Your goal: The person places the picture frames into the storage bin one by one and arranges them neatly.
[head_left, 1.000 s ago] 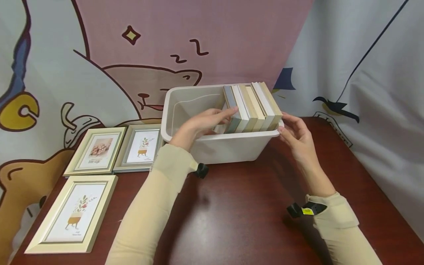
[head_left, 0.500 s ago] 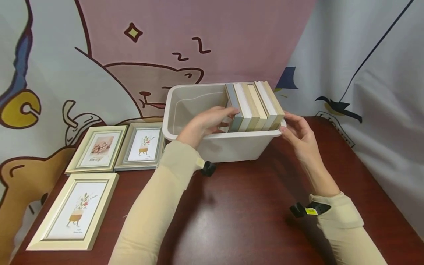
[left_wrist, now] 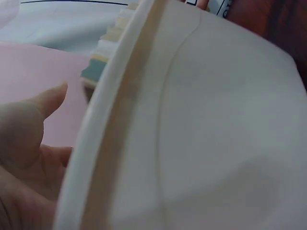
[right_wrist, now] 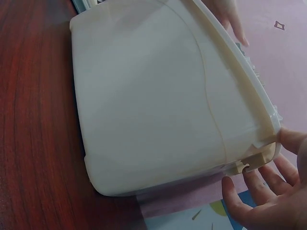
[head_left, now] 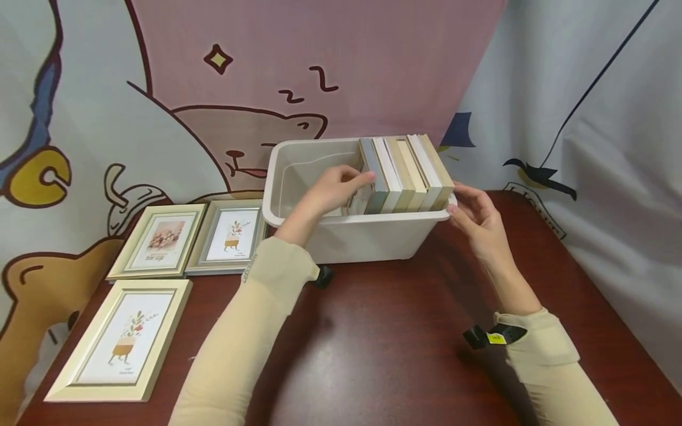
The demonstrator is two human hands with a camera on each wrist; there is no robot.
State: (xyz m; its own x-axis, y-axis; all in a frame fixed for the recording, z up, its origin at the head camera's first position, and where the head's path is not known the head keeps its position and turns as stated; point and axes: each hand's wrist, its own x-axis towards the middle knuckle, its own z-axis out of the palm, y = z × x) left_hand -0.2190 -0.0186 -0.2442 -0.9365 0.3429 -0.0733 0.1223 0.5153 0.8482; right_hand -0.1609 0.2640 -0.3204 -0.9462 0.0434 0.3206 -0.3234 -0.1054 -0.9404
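Observation:
In the head view a pale plastic bin (head_left: 373, 236) stands on the table, with a row of picture frames (head_left: 407, 174) upright at its right end. My left hand (head_left: 335, 189) reaches in over the near rim, its thumb close to the blue-grey frame (head_left: 377, 186) at the row's left end. The left wrist view shows that hand (left_wrist: 33, 143) relaxed, thumb extended and apart from the frames; some of its fingers are hidden behind the rim. My right hand (head_left: 476, 219) holds the bin's right end, thumb on the rim and fingers curled below it, as the right wrist view shows.
Three picture frames lie face up left of the bin: a photo frame (head_left: 160, 241), a silvery frame (head_left: 228, 238) and a cream frame (head_left: 122, 340) nearer the front. The dark red tabletop (head_left: 383, 331) extends in front. A printed cloth (head_left: 383, 65) hangs behind.
My left hand has drawn slightly left and up, its thumb coming back from the blue-grey frame's edge. My right hand keeps its place at the bin's right end.

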